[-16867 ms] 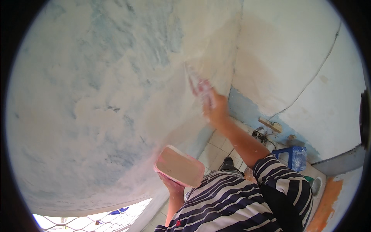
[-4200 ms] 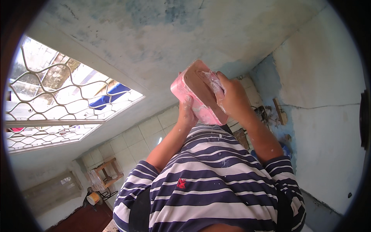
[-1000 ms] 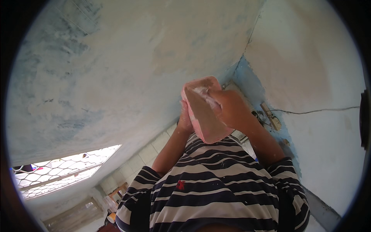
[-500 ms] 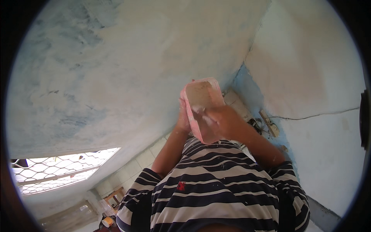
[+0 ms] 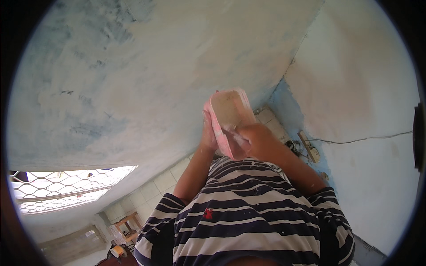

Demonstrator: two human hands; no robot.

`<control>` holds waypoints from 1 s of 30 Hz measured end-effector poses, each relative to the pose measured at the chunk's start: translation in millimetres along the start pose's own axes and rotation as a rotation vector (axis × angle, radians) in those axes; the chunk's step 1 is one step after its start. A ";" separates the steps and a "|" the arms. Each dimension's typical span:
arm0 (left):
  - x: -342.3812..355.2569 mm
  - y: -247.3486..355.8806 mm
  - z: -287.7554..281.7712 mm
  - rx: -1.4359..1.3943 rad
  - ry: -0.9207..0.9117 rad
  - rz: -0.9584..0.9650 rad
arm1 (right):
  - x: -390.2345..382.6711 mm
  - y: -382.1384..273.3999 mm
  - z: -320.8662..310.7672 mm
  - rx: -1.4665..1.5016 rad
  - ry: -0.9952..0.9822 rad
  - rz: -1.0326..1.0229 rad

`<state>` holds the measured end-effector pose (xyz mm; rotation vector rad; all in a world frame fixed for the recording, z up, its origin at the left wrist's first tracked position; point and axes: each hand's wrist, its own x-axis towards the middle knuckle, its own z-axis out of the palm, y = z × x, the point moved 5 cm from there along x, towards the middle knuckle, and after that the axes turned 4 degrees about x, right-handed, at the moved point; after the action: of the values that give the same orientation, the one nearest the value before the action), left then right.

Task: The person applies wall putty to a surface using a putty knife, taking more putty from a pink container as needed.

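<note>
My left hand (image 5: 208, 136) is wrapped around the left side of a pink plastic tub (image 5: 216, 120), which it holds up tilted in front of my chest. Beige, paste-like filler (image 5: 227, 107) coats the inside of the tub. Over the tub's near half, my right hand (image 5: 259, 139) is closed on a pale, smeared tool (image 5: 240, 138). Motion blurs the tool, and the fingers hide most of it, so its exact kind does not show. Its working end lies inside the tub, close to the filler.
A patchy, plastered wall (image 5: 146, 80) fills the left and far side, meeting another wall (image 5: 355, 88) at a corner with bare blue paint. A cable (image 5: 364, 138) crosses the right wall. A grilled window (image 5: 71, 186) and a wooden stool (image 5: 127, 226) are lower left.
The view has shifted slightly. My right hand and the tool have moved a little within the tub, which stays in my left hand.
</note>
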<state>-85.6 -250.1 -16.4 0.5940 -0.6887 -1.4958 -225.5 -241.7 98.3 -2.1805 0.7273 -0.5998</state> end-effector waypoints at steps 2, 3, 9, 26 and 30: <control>-2.0 -1.2 -0.9 -0.018 0.030 0.025 | 9.0 -2.6 -16.4 0.018 0.019 0.156; -1.0 -0.9 2.2 -0.039 0.049 0.051 | 12.2 3.8 -23.6 0.026 0.044 0.312; 4.4 18.2 20.7 0.035 0.062 0.159 | 12.2 2.2 1.9 0.058 0.145 -0.150; 2.5 17.0 5.5 0.158 0.120 0.163 | 1.3 23.6 -2.3 0.249 -0.008 0.227; -4.6 2.1 -20.5 0.086 0.320 0.157 | 3.4 45.7 -15.3 0.796 0.208 0.295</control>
<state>-69.0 -246.7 -29.1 0.8067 -0.5384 -1.1960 -246.5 -277.2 73.0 -1.2687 0.7350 -0.7972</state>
